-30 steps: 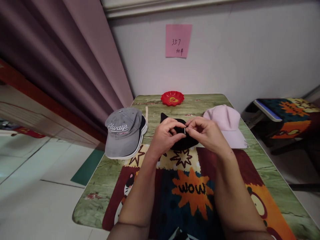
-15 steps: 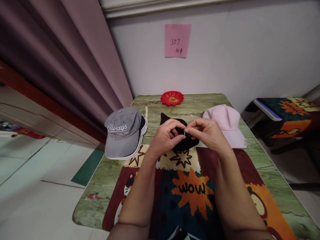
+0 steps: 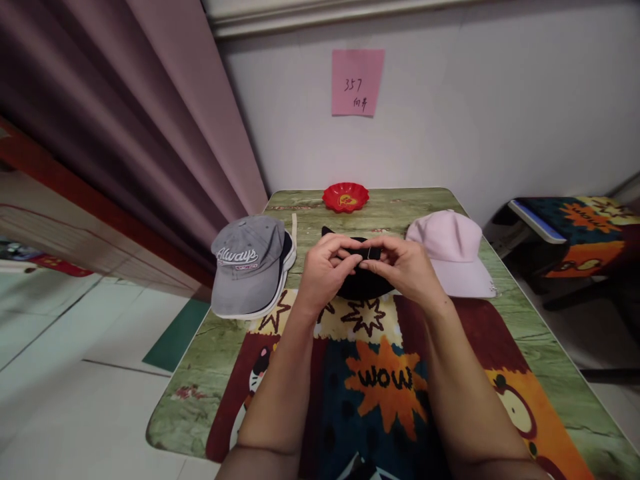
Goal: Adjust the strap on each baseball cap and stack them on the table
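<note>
A black cap (image 3: 364,285) with a pointed corner at its upper left rests on the table between my hands. Its black adjustment strap (image 3: 373,254), with a thin shiny buckle line, is stretched across the near side. My left hand (image 3: 327,270) pinches the strap's left part between thumb and fingers. On the other side, my right hand (image 3: 403,265) is closed on the strap near the buckle. Fingers hide parts of the strap and of the cap behind. A grey cap (image 3: 249,260) stacked on others sits to the left, and a pink cap (image 3: 447,250) to the right.
The green wood-print table (image 3: 185,390) stands against a wall. A red scalloped dish (image 3: 346,198) is at its far edge. A colourful printed mat (image 3: 385,380) lies under my forearms. A purple curtain (image 3: 200,107) hangs at left, and a mat-covered stool (image 3: 585,227) stands at right.
My fingertips have shifted along the strap, and more of it with the buckle now shows between them. My right hand has turned slightly and moved a little left. The caps at the sides stay put.
</note>
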`<state>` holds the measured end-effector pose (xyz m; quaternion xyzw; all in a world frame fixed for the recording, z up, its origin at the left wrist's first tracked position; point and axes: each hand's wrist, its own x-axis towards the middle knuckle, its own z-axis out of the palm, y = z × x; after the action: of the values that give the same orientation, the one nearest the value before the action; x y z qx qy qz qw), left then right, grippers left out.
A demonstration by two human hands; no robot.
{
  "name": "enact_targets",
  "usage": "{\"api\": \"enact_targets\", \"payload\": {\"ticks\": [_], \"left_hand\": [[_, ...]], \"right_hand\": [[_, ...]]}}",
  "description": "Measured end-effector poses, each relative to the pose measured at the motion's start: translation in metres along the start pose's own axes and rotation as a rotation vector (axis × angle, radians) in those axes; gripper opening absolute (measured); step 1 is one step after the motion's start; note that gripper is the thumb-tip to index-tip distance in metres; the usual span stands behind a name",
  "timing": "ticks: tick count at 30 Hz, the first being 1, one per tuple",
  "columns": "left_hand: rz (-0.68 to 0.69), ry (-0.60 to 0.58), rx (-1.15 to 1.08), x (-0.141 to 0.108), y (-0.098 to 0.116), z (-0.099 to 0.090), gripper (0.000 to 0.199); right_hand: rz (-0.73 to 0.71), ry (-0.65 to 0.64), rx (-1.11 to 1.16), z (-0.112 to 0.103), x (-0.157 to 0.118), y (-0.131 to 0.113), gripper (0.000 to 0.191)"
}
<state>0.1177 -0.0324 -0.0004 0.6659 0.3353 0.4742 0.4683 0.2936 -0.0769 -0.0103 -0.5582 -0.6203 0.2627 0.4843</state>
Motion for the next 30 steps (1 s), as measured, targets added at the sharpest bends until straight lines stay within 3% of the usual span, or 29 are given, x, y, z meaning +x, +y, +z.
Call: {"api": "enact_targets", "payload": {"ticks": [2, 4, 8, 11, 19, 26, 30], "left_hand": [[-0.038, 0.120, -0.005, 0.000, 0.000, -0.001, 0.019], [-0.117, 0.145, -0.001, 0.000, 0.001, -0.004, 0.022], [-0.310, -0.048, 0.012, -0.001, 0.003, -0.004, 0.033], [-0.362, -0.072, -0.049, -0.003, 0.005, 0.000, 0.031], [-0.361, -0.025, -0.129, -0.004, 0.012, 0.003, 0.025], [-0.306, 0.129, -0.014, 0.001, 0.002, -0.007, 0.018], [-0.216, 0.149, 0.121, 0.003, -0.006, -0.015, 0.015]], "right_hand": [[-0.007, 0.023, -0.007, 0.002, 0.000, -0.001, 0.032], [-0.012, 0.032, 0.008, 0.004, 0.000, -0.002, 0.038], [-0.026, 0.044, -0.001, 0.004, -0.001, -0.006, 0.036], [-0.060, 0.059, -0.115, 0.004, -0.002, -0.010, 0.024], [-0.152, 0.125, -0.353, 0.004, -0.004, -0.018, 0.024], [-0.158, 0.165, -0.420, 0.002, -0.004, -0.018, 0.019], [-0.184, 0.167, -0.444, 0.005, -0.004, -0.015, 0.020]]}}
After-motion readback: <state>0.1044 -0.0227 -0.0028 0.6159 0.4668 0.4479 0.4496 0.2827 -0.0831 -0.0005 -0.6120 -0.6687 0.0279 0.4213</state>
